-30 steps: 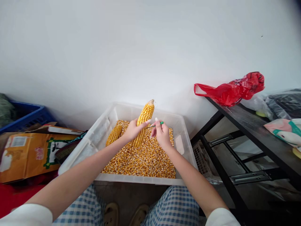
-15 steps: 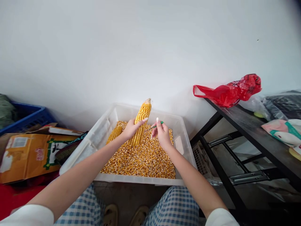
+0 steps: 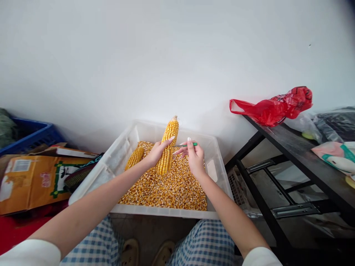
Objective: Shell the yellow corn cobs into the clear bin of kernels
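My left hand [image 3: 157, 152] is wrapped round a yellow corn cob [image 3: 169, 136], which stands tilted with its pale tip up. Between the fingers of my right hand [image 3: 195, 157] is a screwdriver [image 3: 193, 144] with a green handle. Its thin metal shaft points left at the cob's right side; whether the tip touches the kernels I cannot tell. Below both hands, loose corn kernels [image 3: 169, 194] cover the bottom of a translucent plastic bin [image 3: 166, 212]. A second corn cob [image 3: 135, 158] lies on the kernels at the left, beyond my left forearm.
A black metal-framed table [image 3: 302, 155] stands at the right, bearing a red plastic bag [image 3: 273, 109]. At the left are an orange cardboard box [image 3: 39, 181] and a blue crate [image 3: 36, 135]. A white wall [image 3: 177, 55] rises behind the bin.
My right hand has shifted slightly right, and the screwdriver has turned from slanting to nearly level. My left hand keeps hold of the cob, almost in the same place.
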`<state>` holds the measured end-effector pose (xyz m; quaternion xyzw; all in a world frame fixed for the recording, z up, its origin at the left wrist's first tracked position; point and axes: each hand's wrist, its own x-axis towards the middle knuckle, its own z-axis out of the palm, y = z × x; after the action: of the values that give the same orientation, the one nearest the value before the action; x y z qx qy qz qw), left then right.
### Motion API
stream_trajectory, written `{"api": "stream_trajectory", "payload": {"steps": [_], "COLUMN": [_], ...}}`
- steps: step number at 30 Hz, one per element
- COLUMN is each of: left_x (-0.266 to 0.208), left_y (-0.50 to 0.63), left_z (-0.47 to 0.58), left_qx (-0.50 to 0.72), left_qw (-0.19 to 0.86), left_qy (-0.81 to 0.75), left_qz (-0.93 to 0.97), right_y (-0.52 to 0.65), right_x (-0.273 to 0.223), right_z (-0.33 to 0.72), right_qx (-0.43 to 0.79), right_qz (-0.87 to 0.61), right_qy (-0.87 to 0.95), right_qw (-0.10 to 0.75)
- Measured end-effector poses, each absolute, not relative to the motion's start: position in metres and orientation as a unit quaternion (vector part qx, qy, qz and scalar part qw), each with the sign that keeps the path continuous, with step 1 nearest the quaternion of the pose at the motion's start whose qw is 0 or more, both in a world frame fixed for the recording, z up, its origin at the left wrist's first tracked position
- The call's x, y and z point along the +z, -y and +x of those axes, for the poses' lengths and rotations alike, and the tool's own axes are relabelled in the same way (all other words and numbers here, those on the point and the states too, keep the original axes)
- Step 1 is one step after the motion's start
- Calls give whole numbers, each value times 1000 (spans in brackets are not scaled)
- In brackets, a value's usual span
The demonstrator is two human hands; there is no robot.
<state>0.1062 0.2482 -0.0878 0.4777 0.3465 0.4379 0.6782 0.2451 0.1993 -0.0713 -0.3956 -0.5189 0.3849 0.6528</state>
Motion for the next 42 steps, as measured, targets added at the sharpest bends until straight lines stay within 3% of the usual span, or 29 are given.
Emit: {"api": "stream_trajectory", "payload": {"steps": [8,14,20,33,42], "left_x": [-91,-93,-90,-80,-85], "left_y": [-248,-247,-245,-239,-244], "left_z": [107,109,109,101,106], "left_qx": [450,469,480,432,459], "left_qw": [653,549,483,334,433], "left_qy": [-357,-407,-429,-424,-413], "left_qz": [493,560,593,723,657], "right_y": [-194,-191,-193,-206,-212], "right_x": [-72,-78,-85,-83,-78], "right_z": [242,245,249,250,255], "right_qx": [313,174,120,371,422], "right_qz": [-427,-464,-463,-436,-435], "right_qy": [547,626,680,520,439], "right_qw": [648,602,555,634,663]}}
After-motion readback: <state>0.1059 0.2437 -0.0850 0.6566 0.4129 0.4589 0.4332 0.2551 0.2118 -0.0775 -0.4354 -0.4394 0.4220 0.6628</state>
